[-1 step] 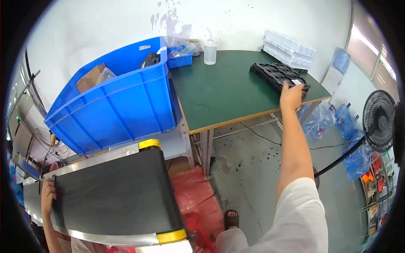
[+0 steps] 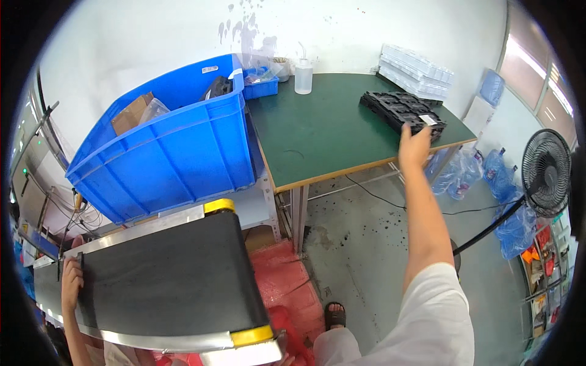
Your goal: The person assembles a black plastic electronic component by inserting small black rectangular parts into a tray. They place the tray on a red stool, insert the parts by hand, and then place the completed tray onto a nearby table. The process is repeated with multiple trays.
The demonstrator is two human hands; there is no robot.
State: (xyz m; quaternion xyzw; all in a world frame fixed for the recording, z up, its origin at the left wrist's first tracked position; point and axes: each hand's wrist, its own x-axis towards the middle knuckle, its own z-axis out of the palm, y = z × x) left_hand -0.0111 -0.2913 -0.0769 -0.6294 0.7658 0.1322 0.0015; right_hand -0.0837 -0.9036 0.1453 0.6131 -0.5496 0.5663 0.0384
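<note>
My right hand [image 2: 415, 146] reaches out over the green-topped table [image 2: 323, 134]. Its thumb and fingers close on the near edge of a black moulded plastic tray [image 2: 397, 110] with a white label, which lies on the tabletop. A small patch of skin shows at the bottom edge beside the conveyor's yellow corner; it may be my left hand, but its fingers cannot be made out. At the far left, another person's hand [image 2: 71, 283] touches a narrow dark bar on the black conveyor belt [image 2: 165, 280].
A large blue bin [image 2: 165, 152] holds cardboard and a black part. Behind the table's near side stand a squeeze bottle [image 2: 303, 76], a small blue box [image 2: 260, 88] and stacked white trays [image 2: 415, 73]. A fan [image 2: 546, 174] and bagged water bottles [image 2: 464, 177] are at right.
My right hand has shifted slightly left and nearer along the tray, from beside the label to the near edge. The tray stays in nearly the same place.
</note>
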